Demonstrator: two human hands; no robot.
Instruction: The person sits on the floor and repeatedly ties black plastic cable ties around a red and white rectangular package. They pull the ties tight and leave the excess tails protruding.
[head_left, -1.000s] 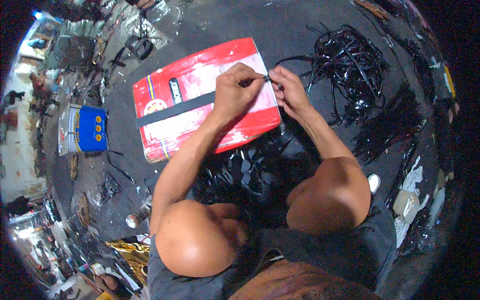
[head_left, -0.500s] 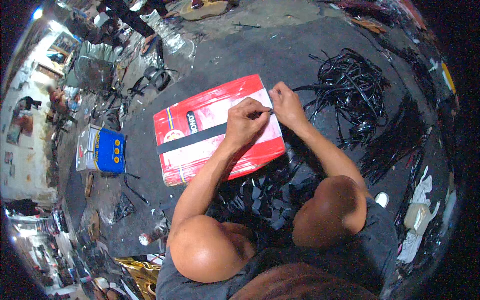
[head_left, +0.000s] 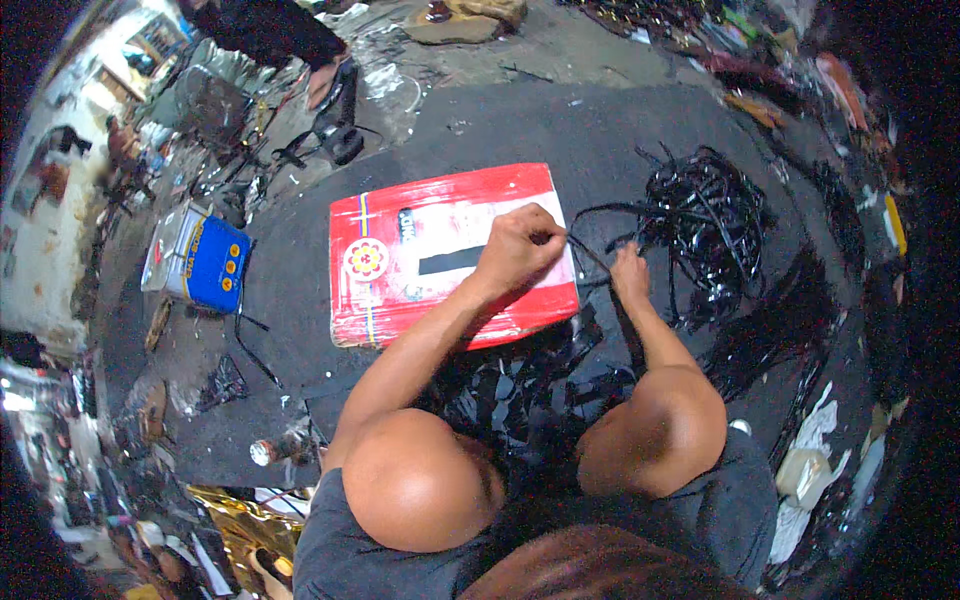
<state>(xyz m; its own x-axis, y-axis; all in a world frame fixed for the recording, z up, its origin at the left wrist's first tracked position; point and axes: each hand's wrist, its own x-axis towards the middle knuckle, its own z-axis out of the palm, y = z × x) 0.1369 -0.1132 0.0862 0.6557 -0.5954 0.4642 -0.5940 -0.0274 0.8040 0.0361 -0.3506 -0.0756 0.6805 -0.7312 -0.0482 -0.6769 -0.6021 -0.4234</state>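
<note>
We pinched the black strip point(head_left: 448, 261) in our left hand point(head_left: 520, 250) over the red-and-white box point(head_left: 415, 295), whose flat top supported it, while our right hand's point(head_left: 630, 272) fingers curled near tangled black strapping point(head_left: 705, 220), their hold unclear.

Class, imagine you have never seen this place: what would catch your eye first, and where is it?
Probably the bright red and white carton in the middle, with a dark strip on its top and the person's left hand over its right part. Next might come the glossy tangle of black straps on the right, with the right hand between it and the carton. The blue tin also stands out, on the left.
</note>
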